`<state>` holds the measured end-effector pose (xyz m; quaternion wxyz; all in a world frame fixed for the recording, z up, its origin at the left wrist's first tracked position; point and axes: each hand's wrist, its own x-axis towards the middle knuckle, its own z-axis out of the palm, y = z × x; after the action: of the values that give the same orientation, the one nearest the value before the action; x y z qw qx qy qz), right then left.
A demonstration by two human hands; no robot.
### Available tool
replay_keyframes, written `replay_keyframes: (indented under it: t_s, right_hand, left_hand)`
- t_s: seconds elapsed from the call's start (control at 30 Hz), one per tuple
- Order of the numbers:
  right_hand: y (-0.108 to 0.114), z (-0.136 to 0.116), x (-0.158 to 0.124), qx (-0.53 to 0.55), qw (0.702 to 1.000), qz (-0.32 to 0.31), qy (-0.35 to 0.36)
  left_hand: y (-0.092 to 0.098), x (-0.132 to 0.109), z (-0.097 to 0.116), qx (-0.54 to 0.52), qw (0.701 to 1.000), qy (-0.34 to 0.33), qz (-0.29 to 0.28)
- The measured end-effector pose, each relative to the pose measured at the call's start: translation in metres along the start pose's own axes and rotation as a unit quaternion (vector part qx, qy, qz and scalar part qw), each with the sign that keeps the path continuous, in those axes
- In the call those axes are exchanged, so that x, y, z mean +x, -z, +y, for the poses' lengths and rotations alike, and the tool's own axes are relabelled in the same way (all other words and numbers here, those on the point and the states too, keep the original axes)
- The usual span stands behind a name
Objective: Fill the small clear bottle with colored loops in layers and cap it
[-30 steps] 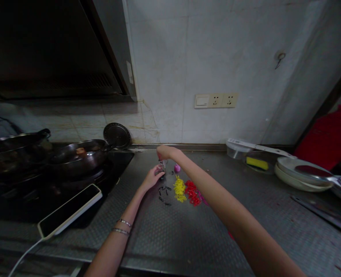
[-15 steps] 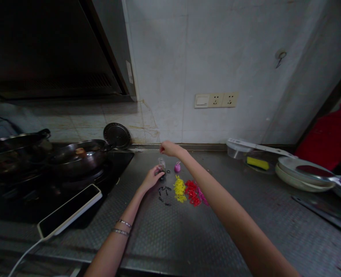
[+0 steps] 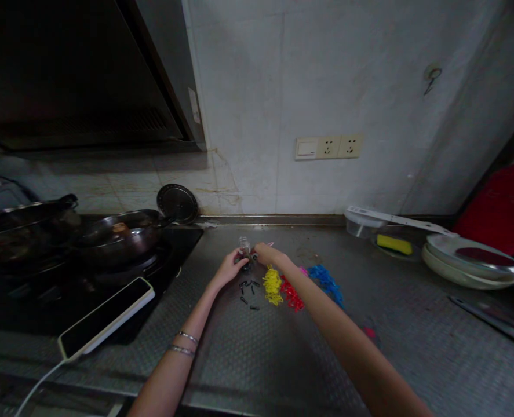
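Observation:
My left hand [image 3: 229,268] wraps round a small clear jar [image 3: 243,244] with dark contents in its lower part, standing on the metal counter. Just right of it, my right hand [image 3: 267,253] is down at the counter, fingertips pinched at a small black rubber band [image 3: 254,256]. Several black bands [image 3: 250,285] lie scattered below the jar. To their right is a pile of yellow bands [image 3: 273,286], then red bands [image 3: 292,295], partly behind my right forearm. Beyond the forearm lie blue bands [image 3: 325,282]. A small pink-purple object behind my right hand is mostly hidden.
On the left, a phone [image 3: 106,317] with a cable lies across the stove edge, near two pans [image 3: 117,237]. At right are a yellow sponge [image 3: 394,244], a plastic tub [image 3: 361,225], stacked bowls [image 3: 465,269] and a knife [image 3: 491,318].
My right hand has come down from above and behind the jar to the black band beside it. Blue bands now show past the forearm. My left hand stays on the jar.

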<state>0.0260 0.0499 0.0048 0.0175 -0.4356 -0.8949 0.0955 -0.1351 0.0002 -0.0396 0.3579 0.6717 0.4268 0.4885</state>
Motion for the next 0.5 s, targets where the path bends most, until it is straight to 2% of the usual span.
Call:
replay_keyframes:
  t_s: [0.3, 0.5]
  right_hand:
    - [-0.014, 0.002, 0.008, 0.014, 0.999, 0.029, 0.008]
    - [-0.012, 0.003, 0.011, 0.015, 0.999, 0.042, 0.007]
  left_hand:
    - [0.008, 0.000, 0.013, -0.014, 0.999, 0.020, -0.022]
    - [0.024, 0.004, 0.012, -0.016, 0.999, 0.032, 0.027]
